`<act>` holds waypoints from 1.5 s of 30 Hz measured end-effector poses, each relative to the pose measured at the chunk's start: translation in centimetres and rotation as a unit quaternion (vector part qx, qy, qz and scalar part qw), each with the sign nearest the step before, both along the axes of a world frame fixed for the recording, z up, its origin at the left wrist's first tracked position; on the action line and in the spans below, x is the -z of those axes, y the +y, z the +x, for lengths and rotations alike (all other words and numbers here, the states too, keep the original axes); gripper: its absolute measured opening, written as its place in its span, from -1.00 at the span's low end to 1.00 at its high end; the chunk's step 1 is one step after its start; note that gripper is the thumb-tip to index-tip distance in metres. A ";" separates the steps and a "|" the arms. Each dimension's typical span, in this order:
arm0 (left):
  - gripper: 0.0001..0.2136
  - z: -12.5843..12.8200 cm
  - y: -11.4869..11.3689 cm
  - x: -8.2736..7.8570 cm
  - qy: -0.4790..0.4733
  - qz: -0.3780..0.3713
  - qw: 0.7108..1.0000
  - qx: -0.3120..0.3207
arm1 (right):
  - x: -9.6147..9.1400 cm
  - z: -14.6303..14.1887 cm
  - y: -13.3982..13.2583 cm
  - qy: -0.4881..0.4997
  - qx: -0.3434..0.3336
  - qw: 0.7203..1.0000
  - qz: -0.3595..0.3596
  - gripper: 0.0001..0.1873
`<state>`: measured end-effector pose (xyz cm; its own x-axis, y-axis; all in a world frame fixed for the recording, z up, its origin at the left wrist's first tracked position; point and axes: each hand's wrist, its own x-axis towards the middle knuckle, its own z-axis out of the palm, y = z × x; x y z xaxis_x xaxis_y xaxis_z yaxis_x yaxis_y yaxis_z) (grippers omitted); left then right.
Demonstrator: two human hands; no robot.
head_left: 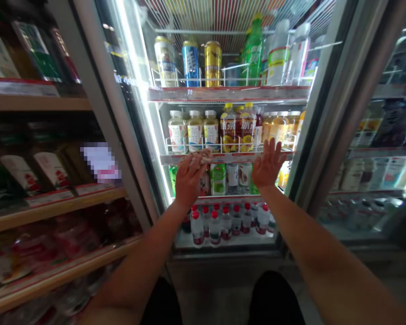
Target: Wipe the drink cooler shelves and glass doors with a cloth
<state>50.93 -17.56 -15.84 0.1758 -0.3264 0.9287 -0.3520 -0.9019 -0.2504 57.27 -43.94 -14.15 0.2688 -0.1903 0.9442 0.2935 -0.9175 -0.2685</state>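
1. Left hand [188,179] is closed around a crumpled beige cloth wad [199,158], fingers curled over it, pressing it against the red-and-white price strip [223,158] on the front edge of the middle cooler shelf.
2. Right hand [269,163] is open, fingers spread and pointing up, palm flat toward the same strip, to the right of the cloth; it holds nothing.
3. Cloth, by judgement: light, soft, limp, no slip risk and nothing to break. Best bunched in the whole palm, as it is now; a loose corner could snag on the wire.
4. Just above the strip: a white wire shelf guard [176,146], and behind it pale-labelled bottles with white caps [194,128] and amber tea bottles with yellow caps [237,126]. These are probably heavy, smooth plastic and tip easily if the guard is knocked.
5. Below the strip: green-labelled bottles [218,178]; lower down, small red-capped clear bottles [223,221], packed tight.
6. Room: the strip runs free sideways between the two hands. The lit cooler door frame [135,113] bounds the left, the grey metal door edge [321,104] the right, close beside the right hand.
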 end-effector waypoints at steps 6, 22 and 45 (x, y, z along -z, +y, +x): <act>-0.62 -0.8 -0.5 1.9 0.022 0.032 0.999 0.007 | 0.0 -0.2 2.7 -0.011 0.006 0.998 0.066 -0.32; -0.28 -1.2 2.1 6.2 0.075 0.051 0.996 0.007 | 0.6 0.3 2.3 -0.023 0.054 0.998 0.026 -0.30; -0.50 0.4 -1.0 3.0 0.015 -0.071 0.997 -0.009 | 0.4 0.2 1.9 -0.001 0.041 0.999 0.034 -0.27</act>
<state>51.30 -18.55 -18.86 0.2087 -0.1889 0.9596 -0.3409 -0.9337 -0.1097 57.43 -42.01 -14.59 0.2472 -0.2744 0.9293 0.2194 -0.9183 -0.3295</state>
